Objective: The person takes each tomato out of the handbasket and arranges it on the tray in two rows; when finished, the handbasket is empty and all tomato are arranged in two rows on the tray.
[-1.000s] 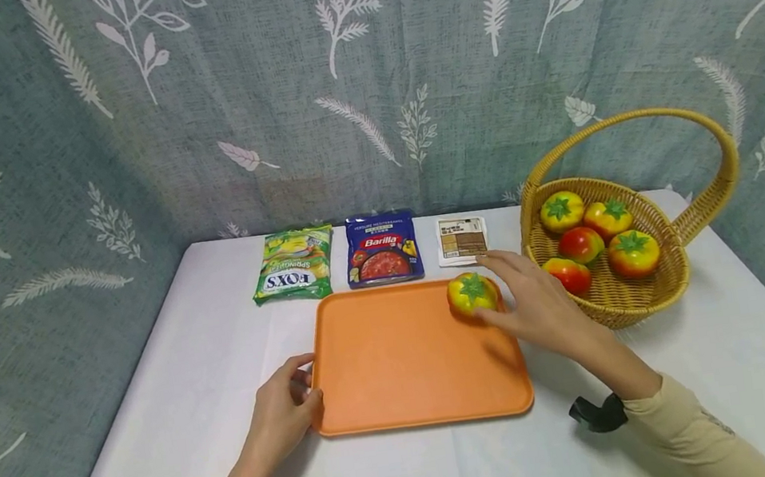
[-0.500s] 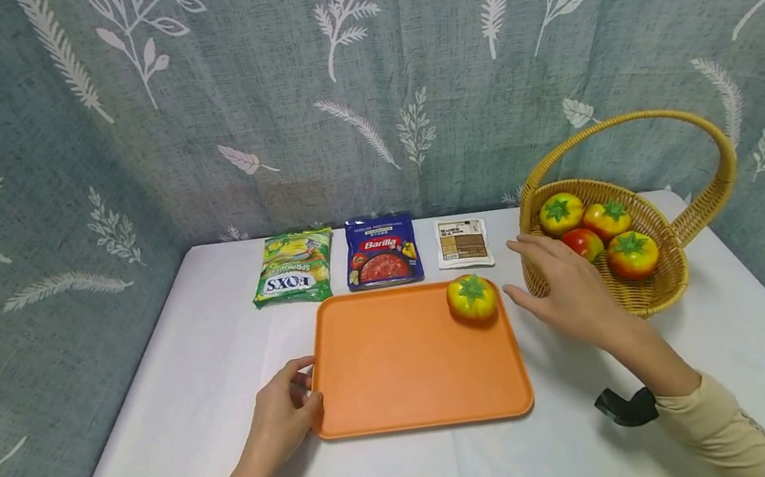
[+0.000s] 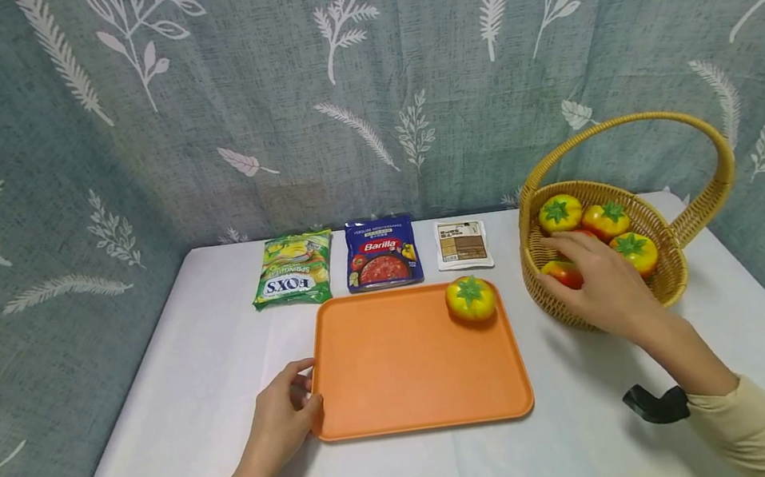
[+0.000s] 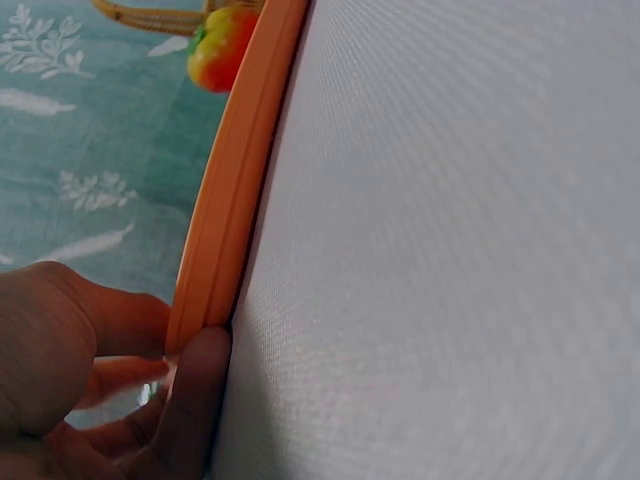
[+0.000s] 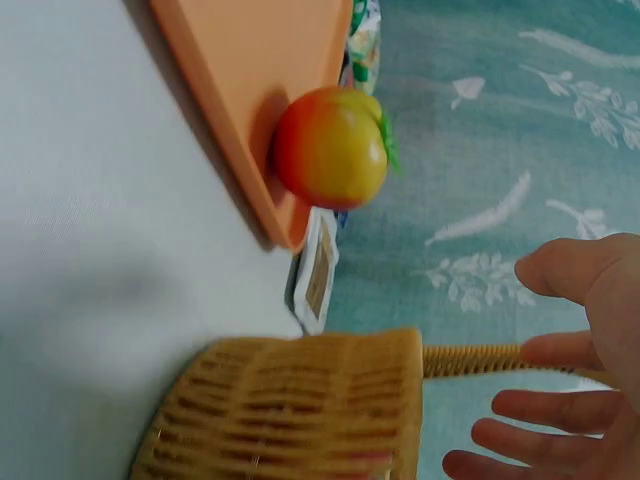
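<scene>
An orange tray [image 3: 414, 371] lies on the white table. A yellow-red tomato [image 3: 470, 299] sits in its far right corner, untouched. My left hand [image 3: 287, 406] grips the tray's left rim [image 4: 235, 190], thumb against the edge. My right hand [image 3: 585, 276] reaches into the wicker basket [image 3: 675, 284] with fingers spread, just above a red tomato [image 3: 560, 274], holding nothing. The right wrist view shows those spread fingers [image 5: 545, 350] past the basket wall [image 5: 290, 410], with the tray's tomato [image 5: 332, 147] behind.
Several more tomatoes [image 3: 605, 217] lie in the basket under its tall handle [image 3: 628, 120]. Behind the tray lie a green Fox's bag [image 3: 294, 268], a blue Barilla pouch [image 3: 381, 252] and a small white packet [image 3: 462, 243]. A leaf-print curtain closes the back.
My right hand has left the tomato on the tray and moved right into the basket. The left hand and the tray have not moved.
</scene>
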The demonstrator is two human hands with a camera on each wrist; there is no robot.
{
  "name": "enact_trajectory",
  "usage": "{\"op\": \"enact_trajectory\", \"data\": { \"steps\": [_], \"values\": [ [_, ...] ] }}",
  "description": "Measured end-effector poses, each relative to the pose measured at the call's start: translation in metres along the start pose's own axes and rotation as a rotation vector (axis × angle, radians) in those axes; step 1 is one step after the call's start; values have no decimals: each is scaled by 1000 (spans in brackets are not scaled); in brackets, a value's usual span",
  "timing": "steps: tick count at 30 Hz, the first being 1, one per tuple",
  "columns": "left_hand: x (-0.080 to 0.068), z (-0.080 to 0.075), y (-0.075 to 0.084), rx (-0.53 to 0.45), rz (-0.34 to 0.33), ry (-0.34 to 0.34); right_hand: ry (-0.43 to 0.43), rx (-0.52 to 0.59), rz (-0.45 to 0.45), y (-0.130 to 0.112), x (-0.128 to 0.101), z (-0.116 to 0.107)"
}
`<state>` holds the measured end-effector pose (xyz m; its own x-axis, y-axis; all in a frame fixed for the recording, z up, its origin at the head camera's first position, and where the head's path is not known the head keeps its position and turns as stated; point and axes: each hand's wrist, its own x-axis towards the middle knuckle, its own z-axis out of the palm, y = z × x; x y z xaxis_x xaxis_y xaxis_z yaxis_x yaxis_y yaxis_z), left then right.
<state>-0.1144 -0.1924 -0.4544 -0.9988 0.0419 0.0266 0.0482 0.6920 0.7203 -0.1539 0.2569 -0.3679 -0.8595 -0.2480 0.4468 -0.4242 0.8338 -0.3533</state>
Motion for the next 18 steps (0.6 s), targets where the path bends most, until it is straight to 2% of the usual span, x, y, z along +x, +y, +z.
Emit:
{"op": "enact_trajectory", "data": {
  "steps": [9,18],
  "values": [
    [1,-1,1,11,-12,-7,-32,-93,72,16,-9,-10],
    [1,1,0,0,-3,1,-121,-137,185,27,-14,-13]
  ]
}}
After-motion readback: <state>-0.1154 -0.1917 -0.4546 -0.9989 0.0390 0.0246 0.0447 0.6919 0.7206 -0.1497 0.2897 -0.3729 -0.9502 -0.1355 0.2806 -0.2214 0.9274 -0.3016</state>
